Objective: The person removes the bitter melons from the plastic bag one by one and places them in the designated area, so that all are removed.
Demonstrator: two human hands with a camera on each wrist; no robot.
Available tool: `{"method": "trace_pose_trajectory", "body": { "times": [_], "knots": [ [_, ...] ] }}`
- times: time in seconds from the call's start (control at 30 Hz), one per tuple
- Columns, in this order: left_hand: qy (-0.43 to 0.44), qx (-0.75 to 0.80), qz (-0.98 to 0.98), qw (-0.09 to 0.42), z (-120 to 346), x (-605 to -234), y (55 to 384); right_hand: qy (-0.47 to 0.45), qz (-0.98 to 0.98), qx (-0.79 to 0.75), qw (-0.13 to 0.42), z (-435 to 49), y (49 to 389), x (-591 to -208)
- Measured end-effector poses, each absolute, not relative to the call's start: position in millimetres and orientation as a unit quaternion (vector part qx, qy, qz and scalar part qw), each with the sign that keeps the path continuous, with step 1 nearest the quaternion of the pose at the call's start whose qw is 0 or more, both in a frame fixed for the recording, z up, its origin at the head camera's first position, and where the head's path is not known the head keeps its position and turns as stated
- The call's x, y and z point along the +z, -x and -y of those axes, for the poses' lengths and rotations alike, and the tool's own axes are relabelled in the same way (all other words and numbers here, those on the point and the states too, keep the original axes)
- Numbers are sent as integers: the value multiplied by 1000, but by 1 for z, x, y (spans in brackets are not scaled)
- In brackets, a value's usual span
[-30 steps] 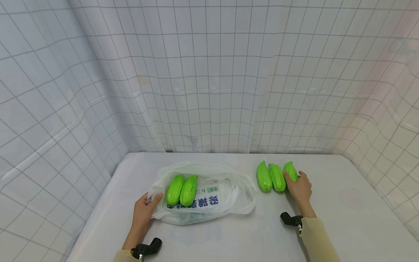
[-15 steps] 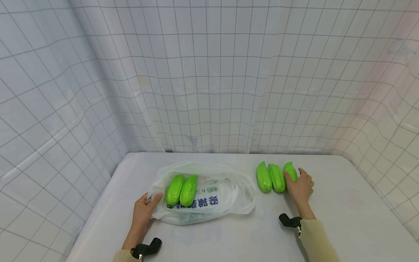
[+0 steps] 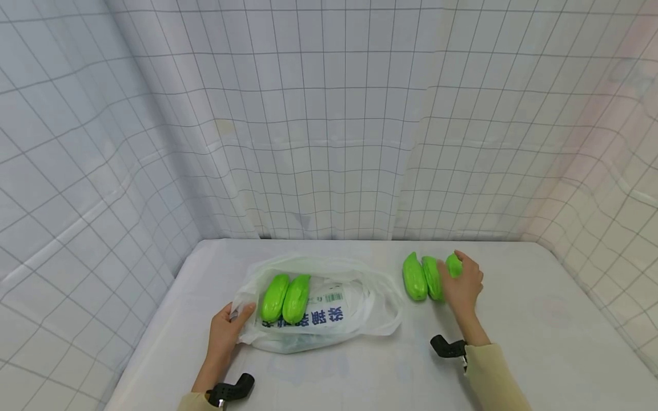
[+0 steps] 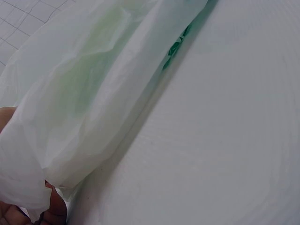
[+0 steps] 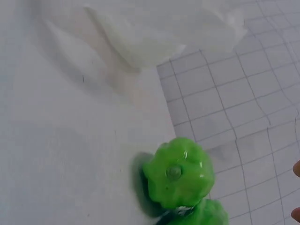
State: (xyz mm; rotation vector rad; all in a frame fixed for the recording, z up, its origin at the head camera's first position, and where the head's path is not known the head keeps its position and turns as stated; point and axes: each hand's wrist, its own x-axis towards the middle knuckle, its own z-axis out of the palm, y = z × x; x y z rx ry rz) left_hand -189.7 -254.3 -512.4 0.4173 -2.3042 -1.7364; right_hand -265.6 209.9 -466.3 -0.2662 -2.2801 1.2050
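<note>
On the left, my left hand pinches the edge of a white translucent plastic bag between thumb and fingers. Two glossy green ribbed gourds lie in the mouth of the bag; the left wrist view shows the outside of the bag with faint green through it. On the right, my right hand grips the rightmost of three green gourds, most of it hidden under the hand. Beside it lie the middle gourd and the left one; the right wrist view catches the end of a gourd.
A white-covered table carries everything. White gridded curtains stand behind it and at both sides. The bag bears blue lettering and a barcode. A black wrist camera sits on each arm.
My right hand has shifted slightly left and forward, and its fingers now reach round the rightmost gourd, covering more of it. The left hand and the bag have stayed where they were.
</note>
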Motion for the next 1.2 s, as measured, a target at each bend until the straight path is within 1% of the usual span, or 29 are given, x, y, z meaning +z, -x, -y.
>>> {"method": "trace_pose_trajectory", "body": {
  "times": [0.2, 0.47, 0.7, 0.93, 1.07, 1.2],
  "knots": [
    [-141, -591, 786, 111, 254, -512, 190, 50, 837, 476, 267, -193, 260, -454],
    [-142, -592, 786, 109, 254, -512, 191, -14, 838, 500, 219, -172, 249, -442],
    [-147, -593, 785, 107, 255, -513, 190, -80, 833, 500, 222, -153, 239, -432],
    [-148, -594, 783, 109, 255, -513, 190, -137, 836, 497, 185, -140, 234, -428],
    [-149, -593, 784, 108, 255, -514, 191, -171, 834, 495, 174, -132, 232, -428],
    [-151, -590, 786, 105, 255, -514, 191, -187, 836, 492, 155, -123, 230, -427]
  ]
}}
